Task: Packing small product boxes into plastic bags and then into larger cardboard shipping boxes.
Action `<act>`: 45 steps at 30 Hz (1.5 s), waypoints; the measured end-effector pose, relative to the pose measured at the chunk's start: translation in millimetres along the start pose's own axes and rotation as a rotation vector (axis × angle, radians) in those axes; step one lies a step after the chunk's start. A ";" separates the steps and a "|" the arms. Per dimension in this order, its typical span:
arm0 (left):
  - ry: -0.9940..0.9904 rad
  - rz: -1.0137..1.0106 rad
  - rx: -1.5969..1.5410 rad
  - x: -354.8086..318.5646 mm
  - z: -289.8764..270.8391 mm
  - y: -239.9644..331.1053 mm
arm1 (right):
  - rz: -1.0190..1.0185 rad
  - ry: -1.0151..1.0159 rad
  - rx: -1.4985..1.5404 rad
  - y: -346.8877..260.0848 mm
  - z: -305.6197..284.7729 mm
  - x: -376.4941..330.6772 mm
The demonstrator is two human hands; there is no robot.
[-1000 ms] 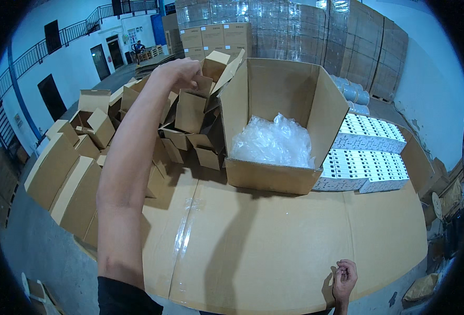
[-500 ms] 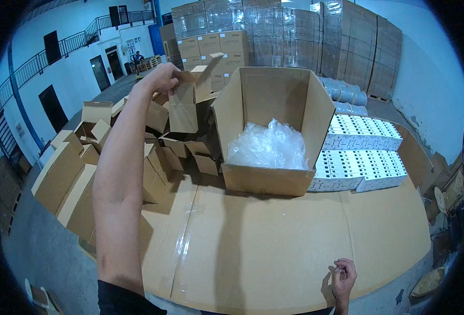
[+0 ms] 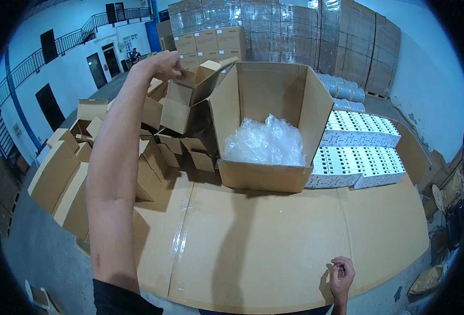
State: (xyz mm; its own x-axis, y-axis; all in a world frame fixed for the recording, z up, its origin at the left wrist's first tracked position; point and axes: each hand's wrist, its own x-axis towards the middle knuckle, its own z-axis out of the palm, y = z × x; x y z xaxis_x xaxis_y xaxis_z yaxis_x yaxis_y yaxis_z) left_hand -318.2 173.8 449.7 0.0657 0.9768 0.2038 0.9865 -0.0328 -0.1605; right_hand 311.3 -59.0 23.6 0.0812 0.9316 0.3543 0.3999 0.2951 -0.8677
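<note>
My left hand [image 3: 164, 65] is stretched out to the far left, its fingers closed on the upper flap of a small open cardboard box [image 3: 175, 114]. That box is tilted among several other open cardboard boxes [image 3: 153, 170]. Close to the table's front edge, at the right, my right hand [image 3: 342, 275] hovers or rests with loosely curled fingers and nothing visible in it. A large open carton [image 3: 266, 178] stands at the middle back, holding crumpled clear plastic bags [image 3: 266, 142].
Rows of white patterned small boxes [image 3: 360, 126] lie right of the carton. Brown cardboard [image 3: 289, 236] covers the table. Wrapped pallet stacks [image 3: 279, 34] and bluish wrapped rolls [image 3: 342, 89] stand behind. A person [image 3: 133, 54] is far off at the left.
My left hand has moved slightly up, and the small box in it has tilted, its open top now showing more. The right hand has kept its place.
</note>
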 end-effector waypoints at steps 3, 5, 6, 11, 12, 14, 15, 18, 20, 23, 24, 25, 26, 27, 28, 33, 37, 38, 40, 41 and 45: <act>-0.030 0.017 -0.060 0.2 5.6 1.1 | 0.006 0.006 -0.013 2.0 -0.6 -0.4; -0.051 0.021 -0.058 -1.1 18.4 -4.1 | 0.026 0.008 0.016 -6.0 0.3 1.1; 0.053 0.068 -0.145 -2.7 31.6 -9.4 | 0.043 0.009 0.043 -8.8 0.4 1.4; 0.213 0.086 -0.300 -15.6 80.7 -26.8 | 0.038 0.005 -0.025 -6.1 0.6 2.3; 0.305 0.108 -0.262 -18.6 88.8 -32.1 | 0.036 0.003 -0.028 -6.1 2.0 2.2; 0.207 -0.059 -0.424 -20.2 87.8 -24.9 | 0.060 0.013 -0.011 2.4 0.2 -0.4; 0.105 -0.232 -0.575 -19.6 87.1 -20.9 | 0.080 0.019 0.014 5.0 -1.1 -1.6; 0.093 -0.212 -0.603 -27.1 89.4 -35.7 | 0.037 -0.003 -0.034 -0.4 1.5 0.5; 0.103 -0.207 -0.590 -27.9 90.4 -35.6 | 0.046 -0.008 -0.046 -5.8 1.2 1.0; 0.242 -0.090 -0.591 -29.6 87.9 -33.3 | 0.068 -0.015 -0.062 -4.8 -0.3 -0.2; 0.253 -0.092 -0.611 -30.3 87.3 -31.8 | 0.080 -0.018 -0.063 -3.5 0.1 -0.9; 0.267 -0.097 -0.625 -33.0 84.4 -31.1 | 0.080 -0.019 -0.061 -5.1 7.7 0.8; 0.265 -0.099 -0.625 -33.2 84.8 -33.4 | 0.029 -0.051 -0.073 -10.7 19.9 5.0; 0.327 -0.108 -0.656 -32.4 83.9 -36.3 | -0.021 -0.084 -0.085 -20.0 31.2 9.5; 0.390 -0.123 -0.680 -34.0 82.5 -42.7 | -0.004 -0.175 -0.095 -36.0 43.2 15.9; 0.512 0.069 -0.643 -34.3 67.9 -52.2 | -0.087 -0.329 -0.198 -55.7 78.9 26.5; 0.202 -0.129 -0.732 -39.7 62.5 -30.8 | -0.140 -0.542 -0.152 -83.2 132.4 44.8; 0.188 -0.122 -0.747 -40.3 64.8 -31.4 | -0.222 -0.602 -0.121 -104.8 156.9 56.9; 0.219 -0.128 -0.706 -43.1 76.0 -26.8 | -0.351 -0.714 -0.020 -134.0 216.1 79.7; 0.253 -0.126 -0.665 -41.8 80.5 -24.9 | -0.501 -0.671 -0.087 -145.0 251.0 93.2; 0.275 -0.134 -0.590 -34.9 90.6 -34.9 | -0.736 -0.599 0.120 -236.9 346.5 157.2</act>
State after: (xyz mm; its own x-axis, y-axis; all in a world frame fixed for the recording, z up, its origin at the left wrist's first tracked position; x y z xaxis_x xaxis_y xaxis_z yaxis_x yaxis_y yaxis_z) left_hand -368.5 160.0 360.7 -0.1044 0.8935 0.4368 0.9004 -0.1016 0.4229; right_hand -87.0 91.0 164.1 -0.6474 0.4475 0.6169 0.0652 0.8390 -0.5402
